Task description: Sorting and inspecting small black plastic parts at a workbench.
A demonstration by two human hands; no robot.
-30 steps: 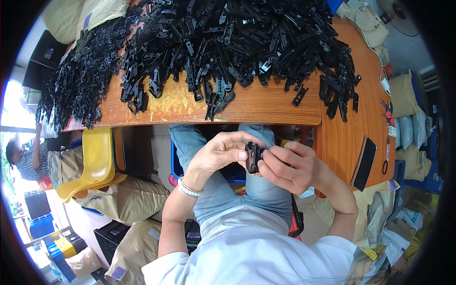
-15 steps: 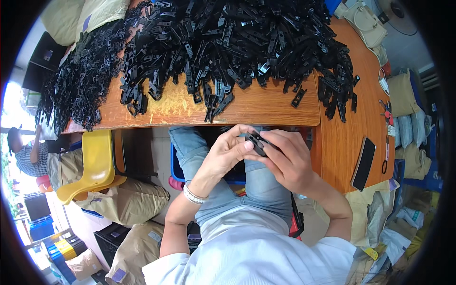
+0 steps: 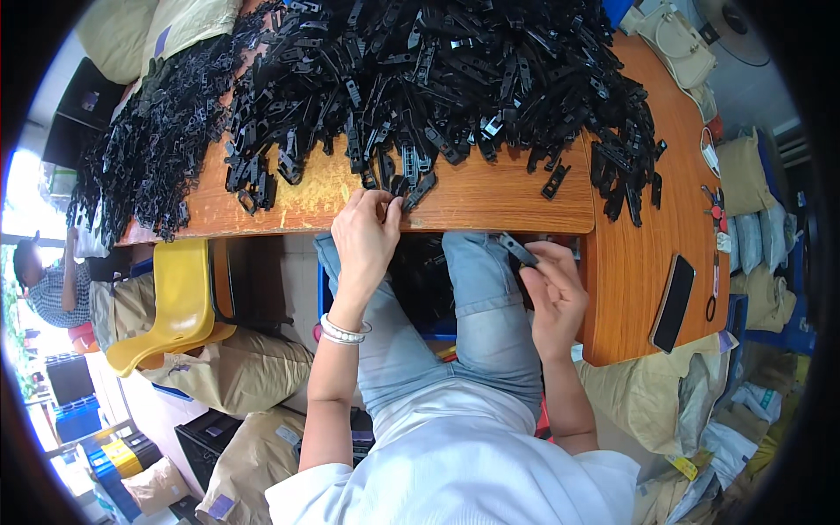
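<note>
"Holding anything in your left hand [image 3: 363, 236]?"

"I can't tell; your thumb and fingertips bend close together at the front of the pile of black parts [image 3: 420, 87] on the worktop [image 3: 490, 201]."

"And your right hand [image 3: 558, 293]?"

"It pinches one slim black piece [image 3: 516, 248] between thumb and fingers, out over your jeans [image 3: 481, 297], near the worktop's edge."
</note>
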